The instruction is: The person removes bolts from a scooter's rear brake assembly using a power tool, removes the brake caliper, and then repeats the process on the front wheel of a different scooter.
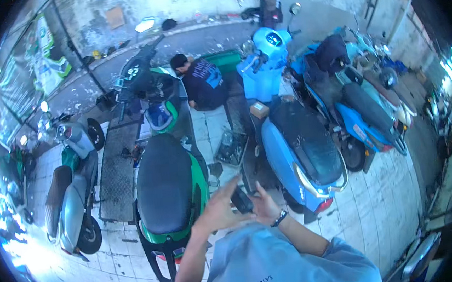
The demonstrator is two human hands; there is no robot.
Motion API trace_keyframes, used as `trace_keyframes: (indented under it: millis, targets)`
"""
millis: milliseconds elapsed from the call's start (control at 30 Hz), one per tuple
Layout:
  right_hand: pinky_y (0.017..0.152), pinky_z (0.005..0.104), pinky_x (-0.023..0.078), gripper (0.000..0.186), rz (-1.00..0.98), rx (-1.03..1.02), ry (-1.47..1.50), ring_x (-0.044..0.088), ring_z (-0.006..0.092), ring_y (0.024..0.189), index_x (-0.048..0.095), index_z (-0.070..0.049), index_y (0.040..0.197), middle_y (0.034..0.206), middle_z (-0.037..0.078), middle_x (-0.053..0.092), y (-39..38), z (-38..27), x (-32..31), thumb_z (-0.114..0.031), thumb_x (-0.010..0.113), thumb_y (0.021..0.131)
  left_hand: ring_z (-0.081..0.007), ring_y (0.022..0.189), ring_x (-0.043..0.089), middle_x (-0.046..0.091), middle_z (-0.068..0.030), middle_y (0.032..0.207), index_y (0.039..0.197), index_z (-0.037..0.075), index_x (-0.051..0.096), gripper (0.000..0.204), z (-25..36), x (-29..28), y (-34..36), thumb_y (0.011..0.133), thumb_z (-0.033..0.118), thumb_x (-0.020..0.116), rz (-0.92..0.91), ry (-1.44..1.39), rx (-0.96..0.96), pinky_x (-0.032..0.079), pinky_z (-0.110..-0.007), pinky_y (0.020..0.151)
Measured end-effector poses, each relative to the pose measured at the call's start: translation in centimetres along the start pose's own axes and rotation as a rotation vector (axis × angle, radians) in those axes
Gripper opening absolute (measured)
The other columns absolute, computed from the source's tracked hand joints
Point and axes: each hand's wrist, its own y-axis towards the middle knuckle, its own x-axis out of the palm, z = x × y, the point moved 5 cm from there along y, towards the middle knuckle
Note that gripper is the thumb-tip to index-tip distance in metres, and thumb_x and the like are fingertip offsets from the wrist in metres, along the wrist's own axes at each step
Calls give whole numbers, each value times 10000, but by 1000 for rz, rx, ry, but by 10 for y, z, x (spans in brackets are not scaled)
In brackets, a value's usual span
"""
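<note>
Black and boxy, a small thing (241,200) was up between the two hands, in front of the wearer's chest and above the tiled floor (374,201). The right hand (266,205) seemed clamped on it, fingers along its right edge. The left hand (220,209) had fingers and thumb well apart around its left side; whether they touched it, I could not tell.

As far as it showed, the picking up was done: the thing was off the floor and in hand. Nothing showed it opened, fitted or set down, so that part looked undone, though its upper face was too dark to judge.

Past the hands, a tray (228,164) of dark parts lay on the floor, its near edge well apart from them. The green scooter (166,184) bounded the left side and the blue scooter (276,153) the right, leaving a narrow strip of tiles. A co-worker (206,84) crouched across its far end. The widest room for moving seemed to be off the blue scooter's rear right corner, where tiles ran toward the floor's right edge.
</note>
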Motion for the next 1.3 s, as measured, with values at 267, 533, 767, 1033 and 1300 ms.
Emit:
trace_keyframes:
  millis: [267,533,767,1033,1300]
  targets:
    - [620,299,559,387,453,88,-203,702,170,753,678,-34,1099,940,69,728,23,9,-92,-404,616,1005,-391,1483,324,293,-257,1605,1590,20,198,1144,-73,82,7,728,328,885,-31,-141,-261,340,-436,1199]
    - [942,384,521,664,659,87,-1325,668,321,1118,604,20,1316,1166,234,698,122,-71,-253,-441,749,860,-375,1248,595,581,-279,1363,1470,0,462,858,-206,93,14,778,322,855,63,-245,-636,466,-421,1064]
    - [575,354,583,438,898,338,-961,724,229,681,592,-38,1220,873,135,739,277,-194,-484,-344,727,937,-348,1354,462,532,-212,1379,1405,-16,479,591,-310,-80,74,885,74,744,737,184,-960,345,-451,1152]
    - [521,387,604,475,1066,-10,-686,696,253,632,513,-19,1260,893,139,700,452,-369,-631,-237,754,914,-396,1474,327,334,-234,1598,1554,32,359,710,-506,-133,64,1042,512,465,758,638,-1347,259,-511,1211]
    - [601,453,616,558,1017,175,-888,731,302,729,420,-60,1386,1180,201,660,476,-404,-639,-77,692,900,-397,1472,319,357,-217,1593,1562,37,343,713,-511,-143,84,1045,524,404,696,667,-1330,226,-493,1217]
